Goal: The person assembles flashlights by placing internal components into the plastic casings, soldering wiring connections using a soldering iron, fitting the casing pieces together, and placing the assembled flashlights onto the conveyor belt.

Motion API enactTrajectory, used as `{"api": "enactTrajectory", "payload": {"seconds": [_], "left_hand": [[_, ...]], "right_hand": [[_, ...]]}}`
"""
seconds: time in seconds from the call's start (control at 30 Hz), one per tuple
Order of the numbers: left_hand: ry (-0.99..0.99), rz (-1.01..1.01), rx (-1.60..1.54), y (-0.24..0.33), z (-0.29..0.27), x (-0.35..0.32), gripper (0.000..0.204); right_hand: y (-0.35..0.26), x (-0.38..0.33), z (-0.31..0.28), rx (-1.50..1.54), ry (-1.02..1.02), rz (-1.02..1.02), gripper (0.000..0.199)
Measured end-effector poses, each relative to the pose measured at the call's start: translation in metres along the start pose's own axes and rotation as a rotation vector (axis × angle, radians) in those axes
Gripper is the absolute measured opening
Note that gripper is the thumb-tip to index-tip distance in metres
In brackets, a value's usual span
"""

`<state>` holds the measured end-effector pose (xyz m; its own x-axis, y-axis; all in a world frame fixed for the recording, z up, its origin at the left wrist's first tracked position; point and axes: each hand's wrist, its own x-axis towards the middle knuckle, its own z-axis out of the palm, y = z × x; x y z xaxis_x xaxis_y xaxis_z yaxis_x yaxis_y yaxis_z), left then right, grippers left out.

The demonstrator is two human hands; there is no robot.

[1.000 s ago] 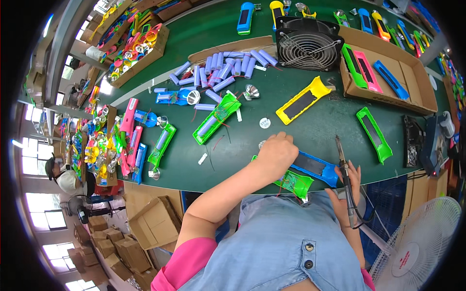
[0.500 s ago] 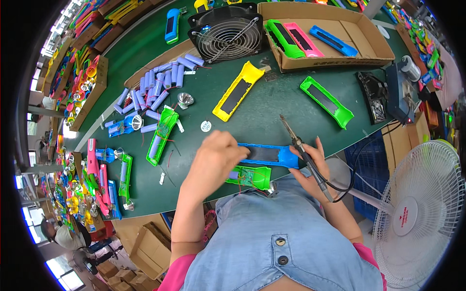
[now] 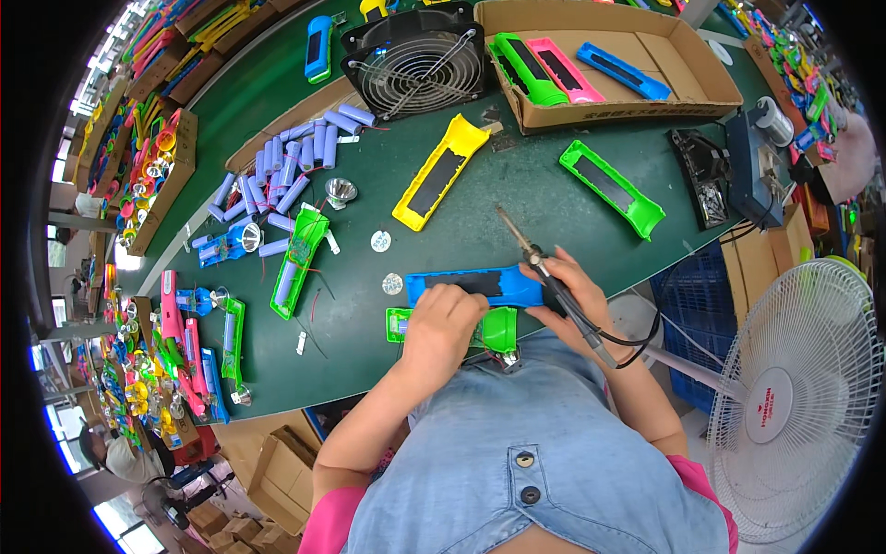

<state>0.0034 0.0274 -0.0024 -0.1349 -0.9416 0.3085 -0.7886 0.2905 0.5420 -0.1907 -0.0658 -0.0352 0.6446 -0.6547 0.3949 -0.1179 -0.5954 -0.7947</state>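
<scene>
My right hand (image 3: 580,297) grips a soldering iron (image 3: 565,294), its tip pointing up and left, while thumb and fingers also take the right end of a blue flashlight shell (image 3: 521,286). That shell lies sideways, with a dark strip inside. My left hand (image 3: 441,334) has its fingers bent and drawn together at the shell's lower edge; what they pinch, if anything, is hidden. Beneath this hand is a green flashlight shell (image 3: 499,325) with a battery cell (image 3: 400,325) at its left and a small reflector at its right end. The hand covers its middle.
Purple battery cells (image 3: 288,166) lie heaped at the left, near another wired green shell (image 3: 301,260). Yellow (image 3: 441,174) and green (image 3: 612,190) shells lie beyond my hands. Behind stand a black fan (image 3: 415,65) and a cardboard box (image 3: 637,113). A white fan (image 3: 794,402) is at the right.
My left hand has come down from the blue shell's left end to its lower edge, over the green shell. The blue shell has shifted slightly left. A round white sticker is now uncovered.
</scene>
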Motion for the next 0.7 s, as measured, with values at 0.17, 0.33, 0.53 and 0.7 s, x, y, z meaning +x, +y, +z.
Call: {"api": "enactTrajectory", "payload": {"seconds": [0.17,0.33,0.53,0.7], "left_hand": [[0.019,-0.215,0.153,0.0,0.007,0.012,0.007],[-0.029,-0.267,0.196,-0.005,0.005,0.017,0.004],[-0.073,-0.27,0.229,-0.006,0.005,0.023,0.002],[-0.076,-0.285,0.236,-0.005,0.006,0.024,0.001]], "right_hand": [[-0.002,0.01,-0.003,-0.005,-0.016,-0.126,0.051],[-0.013,0.003,-0.032,0.013,0.096,-0.019,0.029],[-0.002,-0.008,-0.022,0.639,0.286,0.476,0.02],[0.005,-0.007,-0.014,0.645,0.245,0.481,0.02]]}}
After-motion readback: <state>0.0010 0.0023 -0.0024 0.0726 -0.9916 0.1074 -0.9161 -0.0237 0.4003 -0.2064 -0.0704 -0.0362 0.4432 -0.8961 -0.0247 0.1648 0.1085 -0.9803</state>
